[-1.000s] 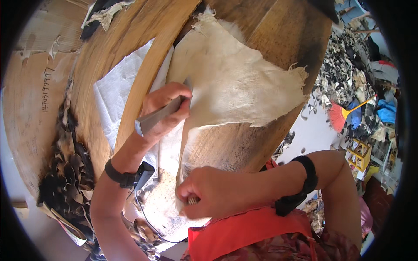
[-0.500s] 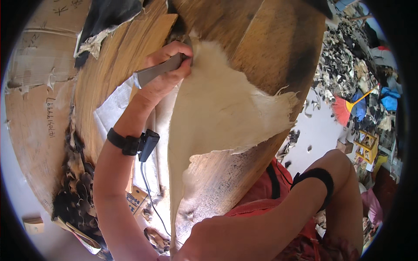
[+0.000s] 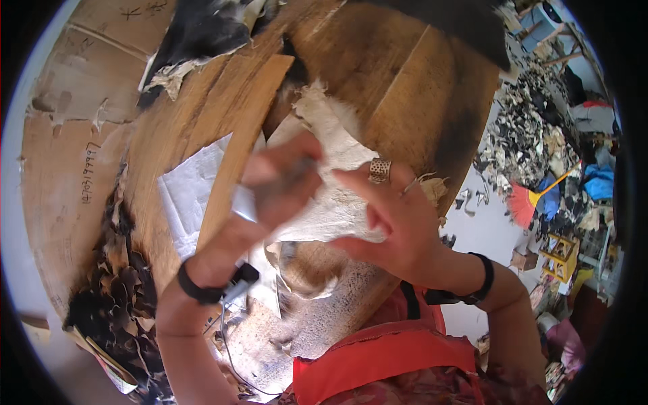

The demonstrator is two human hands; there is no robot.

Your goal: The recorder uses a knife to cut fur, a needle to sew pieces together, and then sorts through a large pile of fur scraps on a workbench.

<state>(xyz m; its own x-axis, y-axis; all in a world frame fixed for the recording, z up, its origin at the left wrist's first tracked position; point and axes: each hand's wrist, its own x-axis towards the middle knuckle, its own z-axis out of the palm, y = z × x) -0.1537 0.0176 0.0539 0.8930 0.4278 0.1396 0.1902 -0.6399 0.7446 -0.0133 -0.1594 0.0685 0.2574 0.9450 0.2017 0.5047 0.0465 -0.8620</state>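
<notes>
Gripping a blurred, perhaps metal tool (image 3: 287,183), hands meet over rough pale hide (image 3: 331,202).

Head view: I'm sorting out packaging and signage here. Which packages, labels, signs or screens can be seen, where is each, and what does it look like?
Cardboard sheet: far left beside the wooden table, flattened, brown, torn in spots, with dark handwriting.
Crate: right on the floor, small, yellow, open-sided.
Box: left of the crate, small, brown.
No signs or screens show.

Scrap heap (image 3: 115,304) crowding left edge
</notes>
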